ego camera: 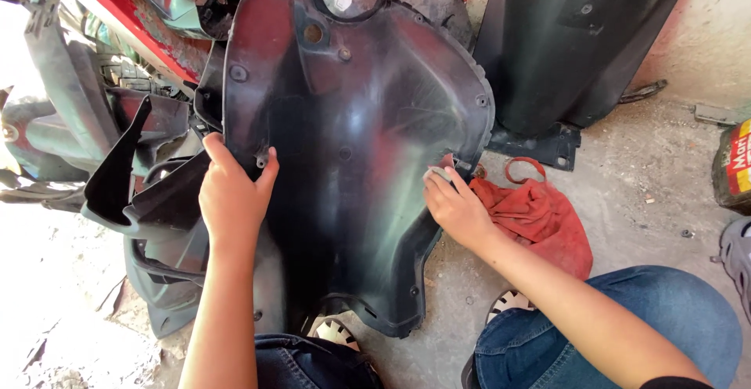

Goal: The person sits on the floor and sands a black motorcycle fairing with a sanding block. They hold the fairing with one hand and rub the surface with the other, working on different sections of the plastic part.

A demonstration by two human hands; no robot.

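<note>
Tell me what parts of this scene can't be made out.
Head view:
- Left hand: fingers curl behind the black plastic panel, hidden.
- Red cloth: part lies behind the right hand.
- Can: cut off by right edge.
- Far left: washed out by glare.

Two hands are in view, the left hand [231,193] and the right hand [455,209], both on one large black plastic panel [360,146]. A second black panel [571,37] leans on the wall behind it. At the left lies a heap of dark grey panels [149,201], too tangled to count. One red rag [540,217] lies on the floor [649,193], and one tin [734,166] stands at the right edge. Two knees in blue jeans [626,326] show below.
</note>
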